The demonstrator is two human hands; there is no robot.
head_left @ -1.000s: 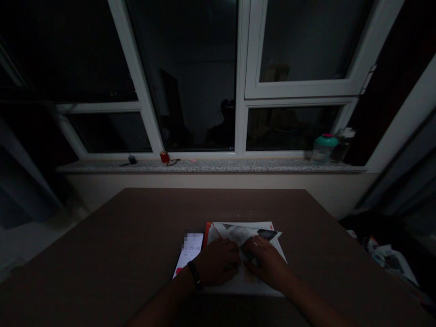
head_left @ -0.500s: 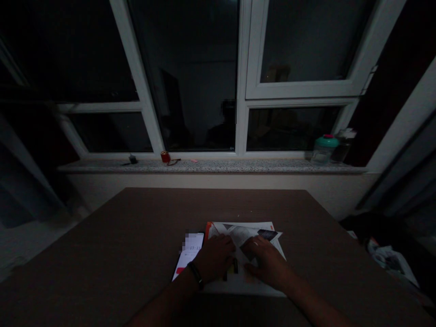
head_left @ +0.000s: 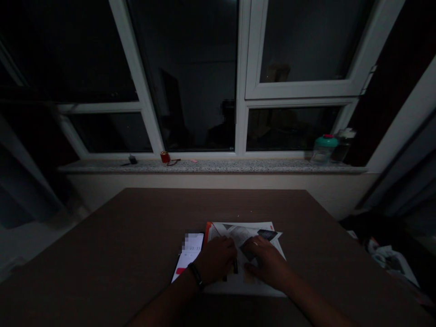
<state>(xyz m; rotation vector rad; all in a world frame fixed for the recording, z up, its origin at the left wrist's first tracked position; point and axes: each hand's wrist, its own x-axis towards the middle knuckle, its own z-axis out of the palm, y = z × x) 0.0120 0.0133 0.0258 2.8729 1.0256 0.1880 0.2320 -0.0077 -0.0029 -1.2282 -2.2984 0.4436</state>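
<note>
A printed paper booklet (head_left: 245, 288) with an orange left edge lies on the dark brown table (head_left: 143, 227) in front of me. Its top sheet (head_left: 236, 232) is folded over at a slant, with a pointed corner sticking out at the right. My left hand (head_left: 218, 258), wearing a dark wristband, rests on the left half with its fingers curled together on the folded sheet. On the right half lies my right hand (head_left: 267, 261), a ring on one finger, its thumb apart from the bent fingers. Both palms hide part of the print.
A phone (head_left: 188, 256) with a lit screen lies just left of the booklet. Beyond the table, a granite windowsill (head_left: 218, 166) holds a small red object (head_left: 165, 157), a dark little bottle (head_left: 132, 159) and a teal-lidded jug (head_left: 323, 149). Papers (head_left: 391, 261) are heaped at the right.
My left hand has shifted slightly to the right over the folded sheet, covering a bit more print. My right hand and the booklet stay nearly still.
</note>
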